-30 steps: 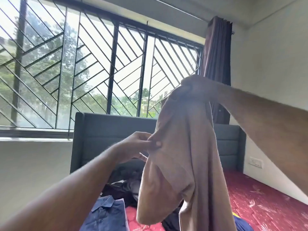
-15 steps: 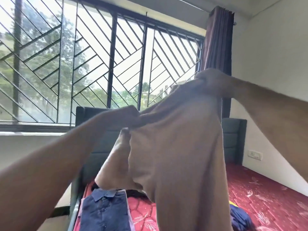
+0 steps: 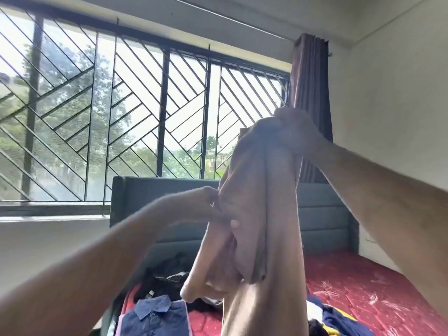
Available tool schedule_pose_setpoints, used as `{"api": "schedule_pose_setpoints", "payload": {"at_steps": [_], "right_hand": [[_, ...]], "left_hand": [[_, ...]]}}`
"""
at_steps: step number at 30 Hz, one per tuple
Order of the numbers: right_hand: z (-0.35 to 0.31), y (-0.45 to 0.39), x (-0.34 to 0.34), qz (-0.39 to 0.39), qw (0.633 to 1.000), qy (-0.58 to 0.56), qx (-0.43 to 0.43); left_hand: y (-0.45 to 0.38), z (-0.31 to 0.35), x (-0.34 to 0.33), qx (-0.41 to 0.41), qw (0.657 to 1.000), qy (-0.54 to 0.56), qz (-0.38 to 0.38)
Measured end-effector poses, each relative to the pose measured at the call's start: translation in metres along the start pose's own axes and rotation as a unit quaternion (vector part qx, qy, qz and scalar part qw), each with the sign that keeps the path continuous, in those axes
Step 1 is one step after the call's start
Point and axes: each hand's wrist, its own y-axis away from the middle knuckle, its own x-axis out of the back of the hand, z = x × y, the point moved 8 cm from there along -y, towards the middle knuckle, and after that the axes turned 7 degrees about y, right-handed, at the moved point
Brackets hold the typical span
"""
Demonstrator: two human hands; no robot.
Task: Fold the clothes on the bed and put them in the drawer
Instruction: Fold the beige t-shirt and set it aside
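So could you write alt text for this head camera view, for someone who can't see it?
Two bare hands hold a beige cloth garment up in the air: the right hand grips its top, the left hand pinches its side. Below, a folded dark blue collared shirt lies on a bed with a red patterned cover, before a barred window.

Soft cloth against painted metal and padded upholstery.
A matt beige cloth garment point(image 3: 261, 214) is seen, a red patterned quilted bedcover point(image 3: 358, 287), a channelled grey-green upholstered headboard point(image 3: 160, 192), a dark metal window grille point(image 3: 162, 112) and a matt woven curtain point(image 3: 310, 76).
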Motion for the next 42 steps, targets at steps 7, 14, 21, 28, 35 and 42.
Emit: {"api": "schedule_pose_setpoints", "payload": {"at_steps": [7,14,21,28,35,42], "right_hand": [[-0.001,-0.001,0.009,-0.038,0.998,0.050,0.012],[0.010,0.006,0.011,-0.008,0.983,0.185,0.005],[-0.006,-0.004,0.005,-0.006,0.991,0.127,0.040],[-0.001,-0.013,0.009,-0.036,0.996,0.042,0.068],[-0.016,-0.007,0.016,-0.059,0.995,-0.007,0.082],[0.000,0.000,-0.007,-0.143,0.989,-0.022,0.041]], "left_hand": [[0.019,0.001,-0.051,-0.066,0.971,0.226,-0.043],[0.091,0.009,0.017,-0.235,0.862,0.212,0.397],[0.063,-0.061,-0.006,0.159,0.974,-0.144,0.072],[0.023,-0.048,0.020,0.055,0.981,-0.111,0.147],[-0.021,-0.007,-0.026,-0.091,0.936,0.335,0.061],[-0.020,-0.036,-0.024,0.000,0.894,0.447,0.046]]}}
